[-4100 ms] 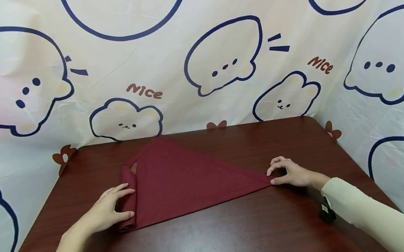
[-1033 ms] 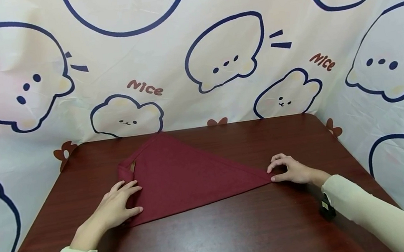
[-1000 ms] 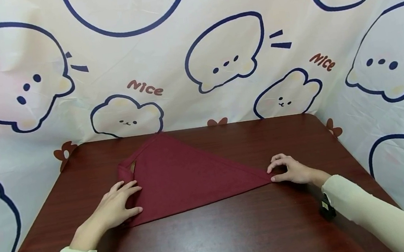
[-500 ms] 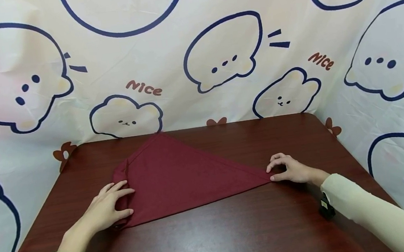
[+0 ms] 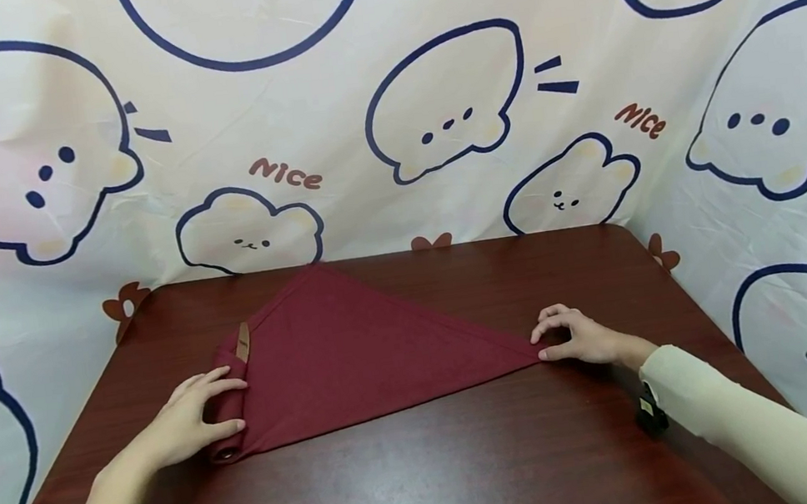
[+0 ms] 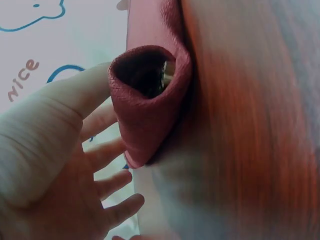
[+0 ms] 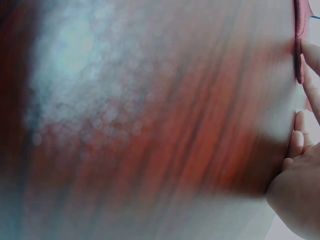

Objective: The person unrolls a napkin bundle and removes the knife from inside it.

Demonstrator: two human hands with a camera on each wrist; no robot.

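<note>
1 maroon cloth (image 5: 370, 348), on the tabletop (image 5: 432, 484): left side already 1 roll (image 5: 229, 404); larger remainder flat, not yet rolled. 1 brown strip (image 5: 243, 341), roll's far end. Left hand (image 5: 178, 422): grip spread, touching roll. Right hand (image 5: 587, 340): grip pinching right corner (image 5: 520, 353).

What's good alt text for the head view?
A person's left hand rests on the rolled side of a maroon cloth on a brown table; the right hand touches the cloth's right tip. Behind hangs a pale sheet printed with cartoon faces.
</note>
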